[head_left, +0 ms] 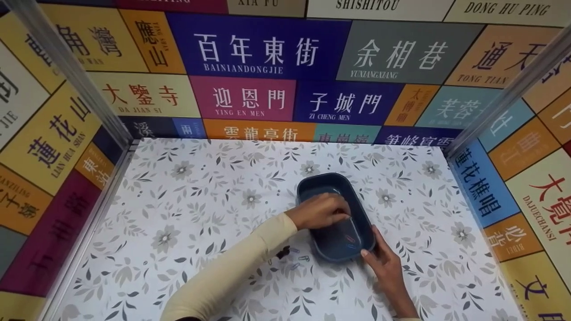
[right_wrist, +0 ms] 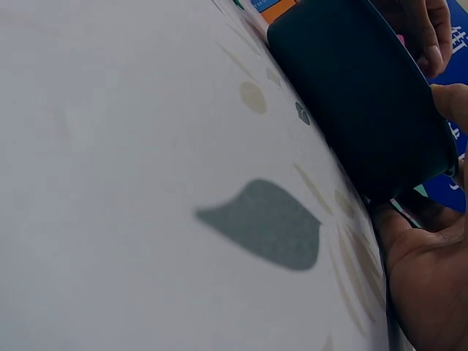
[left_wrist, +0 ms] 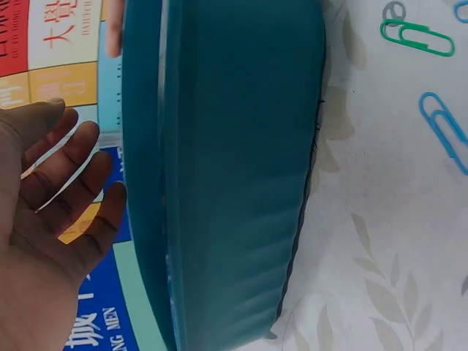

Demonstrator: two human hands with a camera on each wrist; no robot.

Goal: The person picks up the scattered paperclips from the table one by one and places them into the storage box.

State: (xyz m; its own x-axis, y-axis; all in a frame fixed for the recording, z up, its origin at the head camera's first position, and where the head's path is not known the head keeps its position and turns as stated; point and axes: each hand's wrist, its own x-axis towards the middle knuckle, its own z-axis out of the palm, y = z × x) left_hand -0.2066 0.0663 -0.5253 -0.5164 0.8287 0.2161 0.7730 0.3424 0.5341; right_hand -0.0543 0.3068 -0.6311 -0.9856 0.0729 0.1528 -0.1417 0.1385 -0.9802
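Note:
A dark blue rounded plastic box (head_left: 332, 243) stands on the patterned tabletop. Inside it, near the front end, lie a reddish paper clip (head_left: 350, 239) and a bluish one. My left hand (head_left: 321, 210) hovers over the box's opening, fingers loosely bent; the left wrist view shows nothing between them. My right hand (head_left: 387, 263) grips the box's near right corner, thumb at the rim and fingers against the outer side. Left of the box, several loose paper clips are on the table, among them a green paper clip (left_wrist: 417, 38) and a blue paper clip (left_wrist: 444, 130).
A small black object (head_left: 283, 253), partly behind my left sleeve, lies beside the loose clips. The white tabletop (head_left: 214, 178) has a grey leaf and flower print. Panels with coloured street-name signs (head_left: 254, 49) stand at the back and both sides, with metal posts at the corners.

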